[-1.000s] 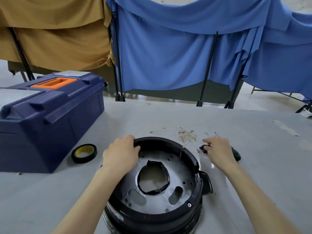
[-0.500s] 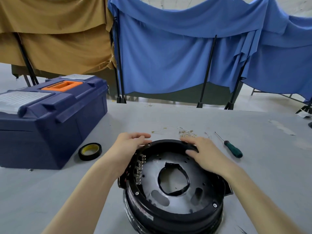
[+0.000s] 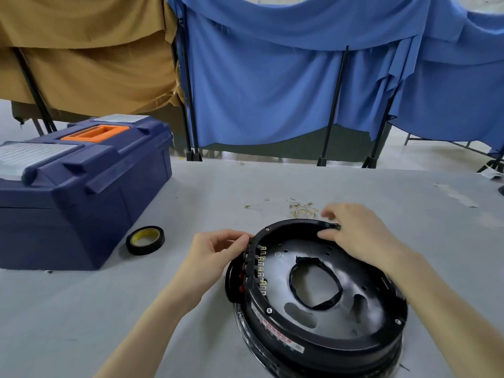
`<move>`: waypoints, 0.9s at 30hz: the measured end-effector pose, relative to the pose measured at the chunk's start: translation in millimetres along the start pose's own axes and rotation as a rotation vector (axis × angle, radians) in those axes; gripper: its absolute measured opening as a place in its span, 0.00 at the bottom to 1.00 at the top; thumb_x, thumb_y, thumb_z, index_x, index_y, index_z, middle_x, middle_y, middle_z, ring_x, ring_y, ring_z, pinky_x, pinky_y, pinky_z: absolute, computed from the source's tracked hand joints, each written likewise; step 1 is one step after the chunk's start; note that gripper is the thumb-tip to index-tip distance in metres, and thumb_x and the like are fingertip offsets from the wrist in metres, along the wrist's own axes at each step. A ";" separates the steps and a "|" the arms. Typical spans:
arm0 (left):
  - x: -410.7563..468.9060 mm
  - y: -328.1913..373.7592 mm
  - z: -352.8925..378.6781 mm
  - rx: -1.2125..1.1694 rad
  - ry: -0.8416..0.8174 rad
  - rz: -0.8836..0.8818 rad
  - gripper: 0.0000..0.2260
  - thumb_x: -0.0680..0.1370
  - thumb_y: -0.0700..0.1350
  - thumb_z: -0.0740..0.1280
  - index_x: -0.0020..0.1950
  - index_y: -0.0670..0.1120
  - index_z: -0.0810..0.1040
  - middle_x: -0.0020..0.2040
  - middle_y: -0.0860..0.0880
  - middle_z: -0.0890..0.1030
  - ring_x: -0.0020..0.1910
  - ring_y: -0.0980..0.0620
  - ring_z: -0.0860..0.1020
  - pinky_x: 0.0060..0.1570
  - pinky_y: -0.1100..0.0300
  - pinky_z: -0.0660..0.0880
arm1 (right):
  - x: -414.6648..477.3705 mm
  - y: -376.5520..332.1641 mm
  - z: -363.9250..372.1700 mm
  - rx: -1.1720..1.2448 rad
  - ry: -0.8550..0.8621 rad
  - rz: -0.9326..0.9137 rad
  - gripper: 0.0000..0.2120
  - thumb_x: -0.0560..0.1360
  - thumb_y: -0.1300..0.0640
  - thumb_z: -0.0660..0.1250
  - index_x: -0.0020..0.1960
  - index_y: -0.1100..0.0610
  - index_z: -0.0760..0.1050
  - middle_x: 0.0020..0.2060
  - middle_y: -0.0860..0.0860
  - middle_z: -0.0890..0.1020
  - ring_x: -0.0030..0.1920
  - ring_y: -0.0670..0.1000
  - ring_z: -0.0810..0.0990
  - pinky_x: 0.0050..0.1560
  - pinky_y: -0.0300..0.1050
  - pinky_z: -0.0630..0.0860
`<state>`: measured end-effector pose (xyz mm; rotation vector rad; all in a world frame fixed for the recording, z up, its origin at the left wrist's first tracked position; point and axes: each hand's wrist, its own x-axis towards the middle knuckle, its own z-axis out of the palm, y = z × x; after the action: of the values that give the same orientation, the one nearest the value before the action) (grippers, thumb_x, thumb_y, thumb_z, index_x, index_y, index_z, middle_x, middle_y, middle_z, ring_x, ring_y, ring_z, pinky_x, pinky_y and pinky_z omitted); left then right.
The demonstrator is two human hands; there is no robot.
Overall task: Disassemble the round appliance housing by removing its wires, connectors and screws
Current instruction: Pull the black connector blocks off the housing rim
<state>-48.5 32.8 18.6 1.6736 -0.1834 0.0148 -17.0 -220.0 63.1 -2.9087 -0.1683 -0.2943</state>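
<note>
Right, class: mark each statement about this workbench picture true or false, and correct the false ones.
1. Both the left hand and the right hand hold the rim of the round black housing. True.
2. The black tape roll sits on top of the blue toolbox. False: it lies on the grey table beside the toolbox.
3. The toolbox lid is open. False: it is closed.
4. Loose wires with brass connectors lie on the table beyond the housing. True.
5. Every screw has left the housing's rim. False: a rim screw is in place.
</note>
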 end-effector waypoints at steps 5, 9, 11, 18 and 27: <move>1.9 -7.7 -4.1 -0.013 -0.024 0.042 0.07 0.77 0.40 0.69 0.51 0.47 0.85 0.48 0.50 0.86 0.50 0.53 0.83 0.49 0.67 0.77 | -3.4 -54.5 -8.0 0.197 -0.156 -0.329 0.09 0.70 0.50 0.75 0.47 0.53 0.82 0.40 0.46 0.82 0.41 0.46 0.77 0.45 0.41 0.72; -0.8 -14.3 -5.2 -0.026 -0.045 0.101 0.09 0.76 0.38 0.69 0.52 0.47 0.85 0.50 0.50 0.86 0.51 0.53 0.83 0.48 0.67 0.76 | 1.0 -76.3 6.8 0.134 -0.376 -0.400 0.07 0.73 0.55 0.72 0.48 0.59 0.82 0.41 0.55 0.83 0.44 0.55 0.79 0.47 0.50 0.76; -1.2 -17.9 -6.9 -0.017 -0.061 0.123 0.10 0.77 0.36 0.68 0.53 0.48 0.85 0.51 0.50 0.85 0.52 0.54 0.83 0.49 0.67 0.76 | 2.1 -75.1 10.5 0.217 -0.391 -0.389 0.05 0.75 0.59 0.70 0.46 0.61 0.81 0.40 0.58 0.83 0.43 0.57 0.80 0.48 0.53 0.77; -1.4 -20.6 -5.9 0.039 -0.034 0.194 0.12 0.77 0.34 0.68 0.54 0.48 0.85 0.50 0.50 0.85 0.51 0.55 0.82 0.49 0.66 0.77 | -1.5 -75.4 24.5 0.144 -0.230 -0.403 0.09 0.76 0.56 0.66 0.39 0.60 0.77 0.35 0.56 0.80 0.39 0.57 0.76 0.42 0.54 0.75; -6.6 -17.7 4.1 0.165 0.084 0.213 0.13 0.78 0.31 0.65 0.56 0.43 0.83 0.48 0.49 0.85 0.50 0.53 0.82 0.54 0.53 0.79 | -9.2 -84.0 38.0 0.130 -0.091 -0.350 0.09 0.72 0.61 0.65 0.34 0.62 0.70 0.30 0.55 0.72 0.37 0.61 0.73 0.37 0.50 0.68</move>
<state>-53.2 31.3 -0.1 1.8075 -0.3025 0.2664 -30.2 -130.9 41.4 -2.7530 -0.6878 -0.1965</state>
